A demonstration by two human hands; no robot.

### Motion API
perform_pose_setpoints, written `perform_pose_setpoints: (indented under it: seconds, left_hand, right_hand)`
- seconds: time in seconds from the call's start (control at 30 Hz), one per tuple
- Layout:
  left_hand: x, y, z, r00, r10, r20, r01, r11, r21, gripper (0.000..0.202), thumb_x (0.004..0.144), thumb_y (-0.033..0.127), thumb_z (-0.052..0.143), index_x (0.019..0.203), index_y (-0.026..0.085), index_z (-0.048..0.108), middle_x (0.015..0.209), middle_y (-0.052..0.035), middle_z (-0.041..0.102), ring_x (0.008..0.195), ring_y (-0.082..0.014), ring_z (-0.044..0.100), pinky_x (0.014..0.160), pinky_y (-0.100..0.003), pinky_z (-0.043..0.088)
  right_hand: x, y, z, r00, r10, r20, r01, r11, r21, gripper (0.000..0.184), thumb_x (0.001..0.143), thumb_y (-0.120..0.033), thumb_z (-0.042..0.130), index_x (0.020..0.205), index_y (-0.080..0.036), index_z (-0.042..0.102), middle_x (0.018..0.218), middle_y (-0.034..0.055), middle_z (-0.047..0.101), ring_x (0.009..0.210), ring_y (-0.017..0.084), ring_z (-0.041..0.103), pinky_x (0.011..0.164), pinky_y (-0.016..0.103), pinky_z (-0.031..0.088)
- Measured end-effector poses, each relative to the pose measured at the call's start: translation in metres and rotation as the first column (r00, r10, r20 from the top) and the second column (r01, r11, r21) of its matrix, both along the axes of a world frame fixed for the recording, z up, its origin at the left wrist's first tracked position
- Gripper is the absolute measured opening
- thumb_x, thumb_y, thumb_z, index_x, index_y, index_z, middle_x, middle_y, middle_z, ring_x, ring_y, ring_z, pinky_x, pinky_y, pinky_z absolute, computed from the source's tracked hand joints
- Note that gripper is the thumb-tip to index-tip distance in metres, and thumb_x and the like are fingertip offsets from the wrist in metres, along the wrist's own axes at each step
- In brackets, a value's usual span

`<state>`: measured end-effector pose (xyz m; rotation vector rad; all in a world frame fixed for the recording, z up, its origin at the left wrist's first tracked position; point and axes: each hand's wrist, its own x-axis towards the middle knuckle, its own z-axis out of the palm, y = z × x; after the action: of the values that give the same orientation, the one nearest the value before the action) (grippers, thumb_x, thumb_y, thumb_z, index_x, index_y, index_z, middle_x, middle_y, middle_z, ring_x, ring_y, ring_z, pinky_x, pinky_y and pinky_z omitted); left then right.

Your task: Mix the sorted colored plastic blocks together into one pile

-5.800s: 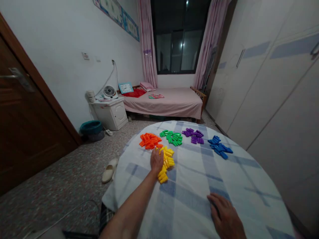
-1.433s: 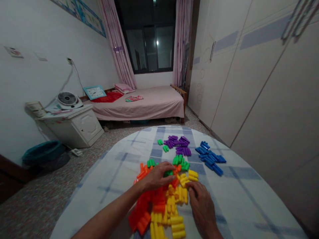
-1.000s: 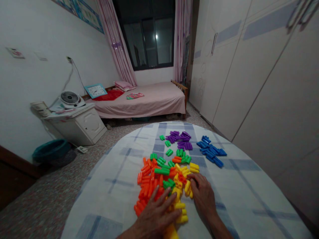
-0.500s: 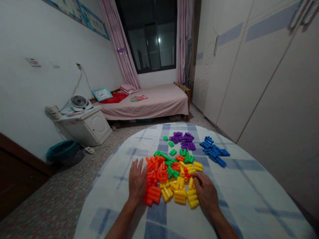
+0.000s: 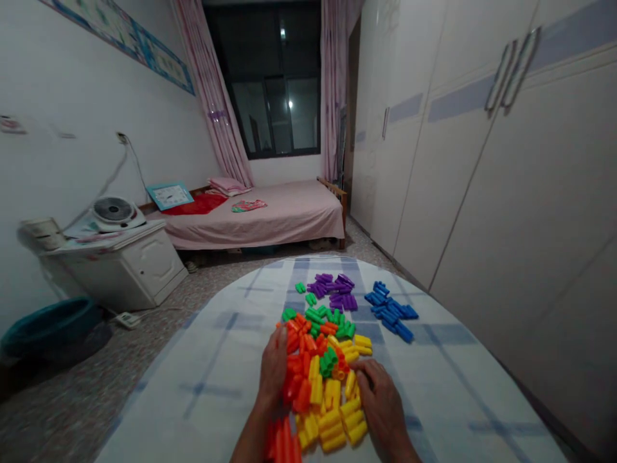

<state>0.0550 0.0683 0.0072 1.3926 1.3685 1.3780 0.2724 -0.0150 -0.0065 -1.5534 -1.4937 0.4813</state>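
Where hands (image 5: pixel 328 392) flank blocks (image 5: pixel 321 373), clear cloth (image 5: pixel 457 392)

2 hands (image 5: pixel 328 392), 5 block colours (image 5: pixel 321 366)

Both forearms and the near rim of the cloth-covered table (image 5: pixel 159 386) are cut off by the bottom edge. The left hand (image 5: pixel 274 366) and right hand (image 5: pixel 380 405) hide some pegs in the mixed pile (image 5: pixel 322 373). The wall poster (image 5: pixel 120 42) is unreadable.
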Motion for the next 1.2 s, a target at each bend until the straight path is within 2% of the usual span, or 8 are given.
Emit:
perform_pose_setpoints:
  seconds: [0.1, 0.2, 0.4, 0.53, 0.77, 0.93, 1.1, 1.2]
  left_hand:
    - [-0.022, 0.007, -0.004, 0.953, 0.11, 0.282, -0.092, 0.993, -0.078, 0.05, 0.078, 0.059, 0.052, 0.1, 0.015, 0.065, 0.105, -0.0118, 0.068, 0.101, -0.025, 0.064, 0.089, -0.039, 0.052]
    - [-0.032, 0.011, -0.012, 0.884, 0.236, 0.403, -0.2, 0.971, -0.131, 0.052, 0.077, 0.057, 0.053, 0.1, 0.012, 0.063, 0.099, -0.012, 0.068, 0.089, -0.022, 0.067, 0.083, -0.038, 0.054]
    - [-0.027, 0.011, -0.017, 0.942, 0.183, 0.28, -0.165, 0.983, -0.086, 0.051, 0.08, 0.058, 0.05, 0.095, 0.012, 0.066, 0.095, -0.0094, 0.068, 0.083, -0.0189, 0.065, 0.072, -0.031, 0.054]
    - [-0.027, 0.012, -0.015, 0.937, 0.21, 0.278, -0.19, 0.977, -0.096, 0.05, 0.082, 0.057, 0.047, 0.094, 0.012, 0.066, 0.093, -0.0086, 0.068, 0.082, -0.0184, 0.065, 0.07, -0.03, 0.054]
    - [-0.029, 0.01, -0.012, 0.933, 0.226, 0.279, -0.203, 0.973, -0.109, 0.046, 0.082, 0.053, 0.047, 0.093, 0.013, 0.065, 0.091, -0.0083, 0.068, 0.078, -0.0178, 0.065, 0.068, -0.03, 0.054]
    - [-0.03, 0.011, -0.014, 0.941, 0.217, 0.259, -0.198, 0.975, -0.096, 0.045, 0.083, 0.053, 0.046, 0.092, 0.013, 0.065, 0.091, -0.0088, 0.067, 0.081, -0.0191, 0.064, 0.069, -0.031, 0.054]
    - [-0.029, 0.01, -0.011, 0.94, 0.219, 0.263, -0.196, 0.974, -0.111, 0.046, 0.081, 0.055, 0.049, 0.09, 0.013, 0.066, 0.088, -0.009, 0.068, 0.08, -0.0199, 0.065, 0.068, -0.031, 0.054]
    - [-0.028, 0.01, -0.01, 0.943, 0.214, 0.255, -0.192, 0.975, -0.109, 0.049, 0.08, 0.057, 0.049, 0.089, 0.013, 0.067, 0.088, -0.0097, 0.069, 0.079, -0.0205, 0.065, 0.068, -0.032, 0.054]
  right_hand:
    - [-0.002, -0.001, 0.003, 1.0, -0.019, 0.0, 0.019, 1.0, 0.008, 0.023, 0.084, -0.023, 0.042, 0.085, -0.022, 0.065, 0.089, 0.0029, 0.066, 0.089, 0.018, 0.059, 0.082, 0.03, 0.044]
    - [-0.005, -0.003, 0.01, 0.999, -0.044, 0.0, 0.044, 0.999, 0.008, 0.023, 0.083, -0.021, 0.043, 0.085, -0.022, 0.066, 0.088, 0.0028, 0.067, 0.088, 0.018, 0.06, 0.082, 0.03, 0.044]
    - [-0.005, -0.004, 0.016, 0.999, -0.048, -0.009, 0.048, 0.999, -0.012, 0.023, 0.083, -0.024, 0.044, 0.085, -0.022, 0.067, 0.09, 0.0041, 0.067, 0.091, 0.02, 0.06, 0.084, 0.033, 0.045]
    - [-0.001, -0.006, 0.02, 0.987, -0.089, -0.133, 0.081, 0.995, -0.067, 0.026, 0.082, -0.033, 0.045, 0.089, -0.02, 0.067, 0.096, 0.0063, 0.068, 0.093, 0.021, 0.062, 0.085, 0.034, 0.048]
    - [0.036, -0.011, 0.056, 0.926, -0.272, -0.262, 0.209, 0.947, -0.244, 0.039, 0.076, -0.046, 0.051, 0.104, -0.022, 0.065, 0.109, 0.0081, 0.067, 0.098, 0.024, 0.063, 0.075, 0.034, 0.053]
    - [0.089, 0.031, 0.06, 0.94, -0.306, -0.15, 0.292, 0.95, -0.113, 0.054, 0.074, -0.051, 0.05, 0.114, -0.017, 0.059, 0.121, 0.012, 0.061, 0.112, 0.026, 0.056, 0.094, 0.041, 0.045]
    - [0.144, 0.096, 0.029, 0.88, -0.408, 0.243, 0.442, 0.891, -0.105, 0.065, 0.075, -0.051, 0.039, 0.122, -0.009, 0.055, 0.129, 0.0194, 0.053, 0.125, 0.033, 0.045, 0.104, 0.048, 0.033]
    - [0.158, 0.123, 0.011, 0.808, -0.434, 0.398, 0.511, 0.853, -0.107, 0.063, 0.078, -0.051, 0.034, 0.122, -0.01, 0.055, 0.128, 0.0199, 0.055, 0.123, 0.035, 0.045, 0.104, 0.052, 0.031]
